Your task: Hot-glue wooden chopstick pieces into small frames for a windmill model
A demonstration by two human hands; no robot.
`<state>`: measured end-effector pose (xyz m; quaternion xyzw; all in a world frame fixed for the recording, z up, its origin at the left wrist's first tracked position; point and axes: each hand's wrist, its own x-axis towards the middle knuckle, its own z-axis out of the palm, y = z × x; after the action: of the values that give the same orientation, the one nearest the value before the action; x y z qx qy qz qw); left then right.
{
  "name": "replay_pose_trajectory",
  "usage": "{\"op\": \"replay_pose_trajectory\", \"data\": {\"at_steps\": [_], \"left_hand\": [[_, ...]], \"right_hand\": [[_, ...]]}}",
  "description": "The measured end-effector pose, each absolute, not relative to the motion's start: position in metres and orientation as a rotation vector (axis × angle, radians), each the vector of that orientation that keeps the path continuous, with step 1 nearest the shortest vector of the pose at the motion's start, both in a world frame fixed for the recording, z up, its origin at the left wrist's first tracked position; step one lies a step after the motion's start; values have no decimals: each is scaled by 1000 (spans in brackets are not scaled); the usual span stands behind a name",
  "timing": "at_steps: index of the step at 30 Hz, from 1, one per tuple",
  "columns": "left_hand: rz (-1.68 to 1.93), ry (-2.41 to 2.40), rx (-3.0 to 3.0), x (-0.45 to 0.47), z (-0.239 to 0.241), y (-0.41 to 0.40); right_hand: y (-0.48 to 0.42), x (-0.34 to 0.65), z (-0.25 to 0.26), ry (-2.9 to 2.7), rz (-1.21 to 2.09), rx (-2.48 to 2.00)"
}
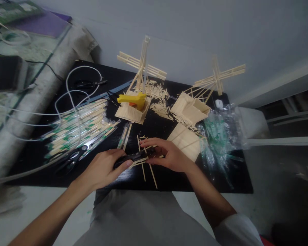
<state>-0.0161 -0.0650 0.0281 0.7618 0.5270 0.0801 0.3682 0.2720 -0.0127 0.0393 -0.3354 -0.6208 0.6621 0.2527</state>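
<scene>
My left hand (106, 169) is wrapped round a dark, long hand tool (132, 157), whose exact kind I cannot make out. At the tool's far end, the fingers of my right hand (173, 155) pinch a thin wooden stick (152, 176). Beneath my hands lie more thin sticks (143, 171), crossed over one another on the black table. Just beyond stands a windmill-like stick model (129, 114) with crossed blades, and a yellow glue gun (133, 99) rests in its base. My fingers partly hide where tool and stick meet.
Wrapped chopsticks (77, 126) and scissors (78, 153) lie left on the black table (166, 181), crossed by white cables (69, 80). A second stick model (192, 107), a wooden panel (186, 140) and plastic wrappers (218, 136) are right. Cut stick pieces (156, 92) lie behind.
</scene>
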Motion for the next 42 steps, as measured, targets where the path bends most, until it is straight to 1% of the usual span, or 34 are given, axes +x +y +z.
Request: {"op": "replay_pose_trajectory", "data": {"at_steps": [7,20,42], "left_hand": [[211,1386,2001,-16,29,-65],[242,1380,1984,-16,32,-61],[214,1464,2040,-13,34,-63]], "right_hand": [[-17,271,36,-1596,1956,-974],[-16,271,38,-1678,1838,-984],[-16,268,39,-1670,1870,-1032]]}}
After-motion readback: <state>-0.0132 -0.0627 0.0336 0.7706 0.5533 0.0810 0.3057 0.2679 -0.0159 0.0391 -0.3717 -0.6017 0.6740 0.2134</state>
